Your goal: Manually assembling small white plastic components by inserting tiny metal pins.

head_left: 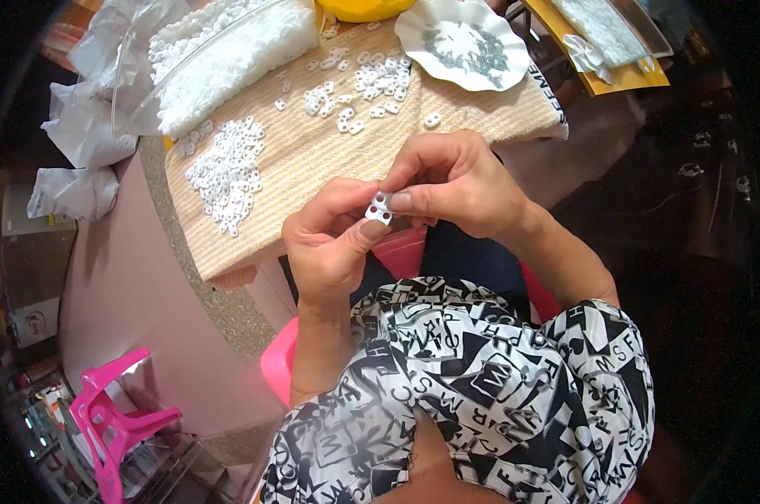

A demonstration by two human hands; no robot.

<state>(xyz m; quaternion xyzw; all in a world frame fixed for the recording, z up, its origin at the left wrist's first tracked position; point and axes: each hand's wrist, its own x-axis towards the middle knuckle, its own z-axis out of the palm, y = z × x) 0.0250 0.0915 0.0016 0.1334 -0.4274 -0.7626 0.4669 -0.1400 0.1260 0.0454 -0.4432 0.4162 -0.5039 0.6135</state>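
Observation:
In front of my body, both hands meet at a small white plastic piece (379, 209) with several round holes. My left hand (325, 239) pinches its lower edge between thumb and fingers. From the other side my right hand (456, 181) grips its upper part, thumb and forefinger closed together. Whether it is one piece or two joined is too small to tell. Beyond my hands, similar white pieces lie on a striped beige cloth (313, 160): a large heap (227, 172) at the left and a looser group (384, 76) farther back.
A scalloped white plate (409, 38) with small grey and white parts stands at the back right, beside a yellow bowl (367, 8). A clear bag of white pieces (229, 63) lies back left, another bag (602, 34) far right. A pink stool (111, 420) is at lower left.

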